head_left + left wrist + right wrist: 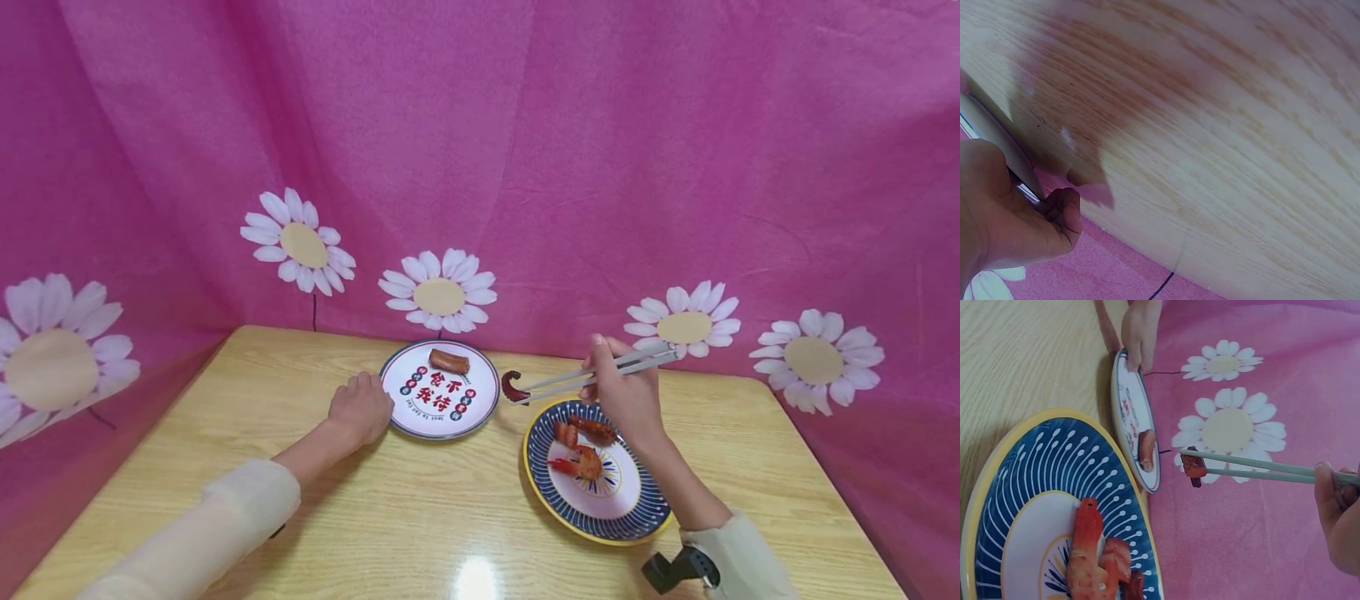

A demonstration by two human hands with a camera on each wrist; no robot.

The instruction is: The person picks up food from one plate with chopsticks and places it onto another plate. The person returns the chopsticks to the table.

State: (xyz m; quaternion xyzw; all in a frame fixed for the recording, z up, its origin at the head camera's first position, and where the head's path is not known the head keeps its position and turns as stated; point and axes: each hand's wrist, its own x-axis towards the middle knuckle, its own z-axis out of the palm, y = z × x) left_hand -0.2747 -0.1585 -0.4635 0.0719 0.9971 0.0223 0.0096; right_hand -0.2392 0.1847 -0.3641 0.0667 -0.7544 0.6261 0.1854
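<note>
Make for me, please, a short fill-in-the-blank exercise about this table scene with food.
1. The right hand's grip holds a pair of ____.
2. The left hand's grip is on a plate whose background colour is ____.
3. The blue plate has an outer edge coloured ____.
4. In all, ____ plates are in view.
Missing words: chopsticks; white; yellow; two.

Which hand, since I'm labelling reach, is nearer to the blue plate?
Right. The right hand is raised by the far right edge of the blue plate; the left hand is farther away, gripping the left rim of the white plate.
</note>
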